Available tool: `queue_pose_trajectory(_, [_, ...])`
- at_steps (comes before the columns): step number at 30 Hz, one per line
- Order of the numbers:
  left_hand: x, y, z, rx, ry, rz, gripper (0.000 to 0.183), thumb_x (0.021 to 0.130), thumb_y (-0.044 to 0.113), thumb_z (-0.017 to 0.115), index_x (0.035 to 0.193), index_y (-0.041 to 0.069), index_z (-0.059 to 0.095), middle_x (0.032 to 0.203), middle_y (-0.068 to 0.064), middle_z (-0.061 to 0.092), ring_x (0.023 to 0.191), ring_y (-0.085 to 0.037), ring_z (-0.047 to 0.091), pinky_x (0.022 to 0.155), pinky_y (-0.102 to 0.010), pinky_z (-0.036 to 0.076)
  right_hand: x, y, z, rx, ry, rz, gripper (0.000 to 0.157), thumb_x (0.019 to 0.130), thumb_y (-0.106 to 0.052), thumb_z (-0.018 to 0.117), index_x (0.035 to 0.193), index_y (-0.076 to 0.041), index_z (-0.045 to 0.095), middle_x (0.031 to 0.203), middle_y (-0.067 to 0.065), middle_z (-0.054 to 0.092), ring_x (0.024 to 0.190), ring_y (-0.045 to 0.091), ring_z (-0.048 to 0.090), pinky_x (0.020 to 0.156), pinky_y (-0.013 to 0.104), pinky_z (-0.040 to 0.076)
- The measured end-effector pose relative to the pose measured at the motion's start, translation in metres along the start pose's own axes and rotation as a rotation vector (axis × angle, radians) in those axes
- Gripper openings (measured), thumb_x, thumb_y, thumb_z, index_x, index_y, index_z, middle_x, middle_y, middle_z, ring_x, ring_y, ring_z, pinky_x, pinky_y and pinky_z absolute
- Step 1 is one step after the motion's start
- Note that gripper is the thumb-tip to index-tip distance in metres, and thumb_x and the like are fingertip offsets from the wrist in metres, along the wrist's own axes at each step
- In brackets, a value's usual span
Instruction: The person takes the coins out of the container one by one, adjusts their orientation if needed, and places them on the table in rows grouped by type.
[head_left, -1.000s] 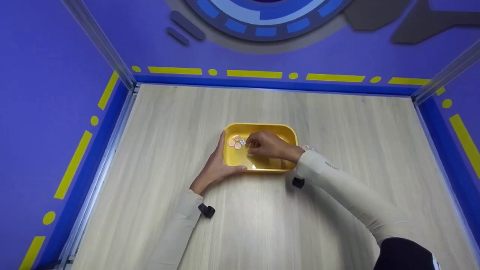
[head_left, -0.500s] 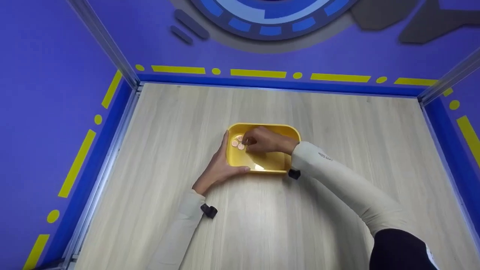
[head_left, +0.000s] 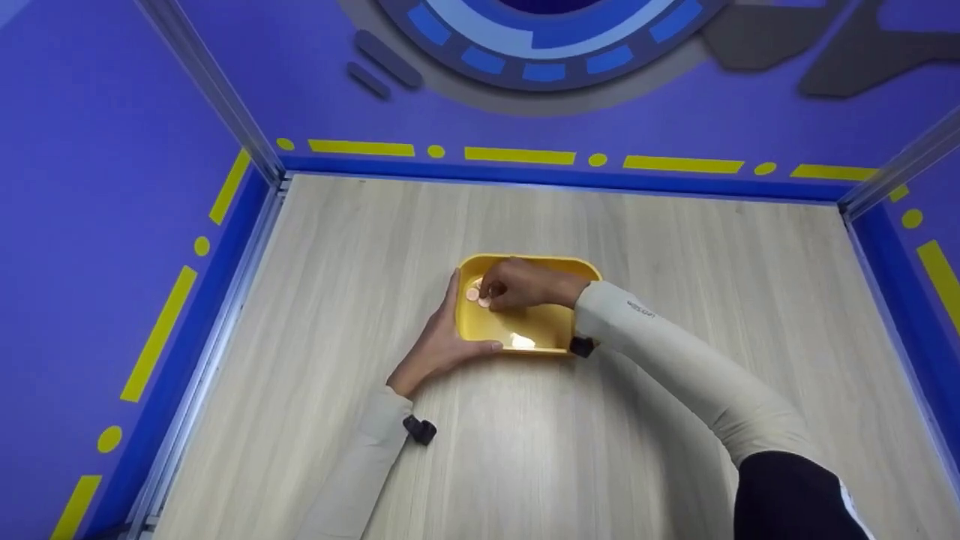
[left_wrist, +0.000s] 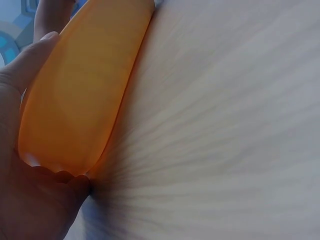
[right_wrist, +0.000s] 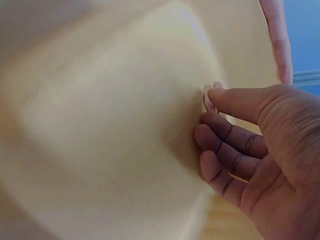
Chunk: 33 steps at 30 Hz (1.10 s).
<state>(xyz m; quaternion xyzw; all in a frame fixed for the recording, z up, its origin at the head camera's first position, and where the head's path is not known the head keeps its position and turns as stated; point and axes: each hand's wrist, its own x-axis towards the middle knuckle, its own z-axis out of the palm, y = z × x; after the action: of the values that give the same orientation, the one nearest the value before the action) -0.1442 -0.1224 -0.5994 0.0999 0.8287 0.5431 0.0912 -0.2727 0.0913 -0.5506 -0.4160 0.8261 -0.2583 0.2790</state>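
A yellow plastic tray (head_left: 551, 326) rests on the table. My left hand (head_left: 441, 336) grips its left end, the thumb along the near rim and the other fingers by the left wall. In the left wrist view, fingertips curl against the bottom of the tray (left_wrist: 80, 90). Inside the tray, my right hand (head_left: 523, 283) reaches down with curled fingers over the copper-coloured coins (head_left: 472, 294) at its left side. The right wrist view shows the thumb tip against a coin (right_wrist: 207, 100); the index finger is hidden behind the thumb.
The pale wood-grain table (head_left: 360, 255) extends around the tray. Blue walls (head_left: 525, 112) with yellow marks enclose its back and sides. The right sleeve (head_left: 652, 337) crosses over the tray's right rim and covers part of the table beside it.
The right hand has moved left over the coins and covers the silvery piece seen beside them earlier. Coins right of the tray are now hidden behind the sleeve. The left hand keeps its grip.
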Motion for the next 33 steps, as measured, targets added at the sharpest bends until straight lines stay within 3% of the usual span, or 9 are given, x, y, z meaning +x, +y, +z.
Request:
queue_pose_trajectory(7, [0.000, 0.000, 0.001, -0.008, -0.009, 0.001, 0.150, 0.078, 0.054, 0.099, 0.178, 0.018, -0.008, 0.171, -0.015, 0.042, 0.140, -0.025, 0.056, 0.119, -0.047, 0.043, 0.002, 0.004, -0.001, 0.021, -0.028, 0.002, 0.018, 0.105, -0.008, 0.075, 0.121, -0.007, 0.081, 0.091, 0.002, 0.069, 0.078, 0.018, 0.062, 0.072, 0.030, 0.049])
queue_pose_trajectory(13, [-0.001, 0.000, 0.001, -0.034, -0.003, 0.012, 0.151, 0.077, 0.051, 0.100, 0.178, 0.020, -0.008, 0.171, -0.013, 0.043, 0.141, -0.024, 0.055, 0.120, -0.048, 0.042, 0.005, 0.005, 0.000, -0.020, -0.011, -0.021, 0.020, 0.104, -0.007, 0.075, 0.123, -0.005, 0.079, 0.091, 0.001, 0.068, 0.079, 0.016, 0.061, 0.073, 0.028, 0.050])
queue_pose_trajectory(22, [0.000, 0.000, 0.003, -0.035, 0.013, 0.014, 0.150, 0.077, 0.050, 0.101, 0.179, 0.021, -0.005, 0.168, -0.012, 0.048, 0.135, -0.024, 0.059, 0.117, -0.048, 0.045, 0.008, 0.000, -0.001, -0.063, -0.042, 0.008, 0.010, 0.105, -0.013, 0.077, 0.114, -0.010, 0.079, 0.087, 0.000, 0.065, 0.077, 0.017, 0.061, 0.071, 0.030, 0.049])
queue_pose_trajectory(33, [0.000, 0.001, 0.003, -0.035, 0.017, 0.003, 0.150, 0.077, 0.051, 0.100, 0.178, 0.021, -0.006, 0.168, -0.011, 0.047, 0.135, -0.024, 0.060, 0.117, -0.046, 0.045, 0.013, -0.012, 0.001, -0.151, -0.068, 0.037, 0.009, 0.103, -0.011, 0.078, 0.110, -0.007, 0.076, 0.086, 0.000, 0.062, 0.077, 0.017, 0.057, 0.071, 0.030, 0.046])
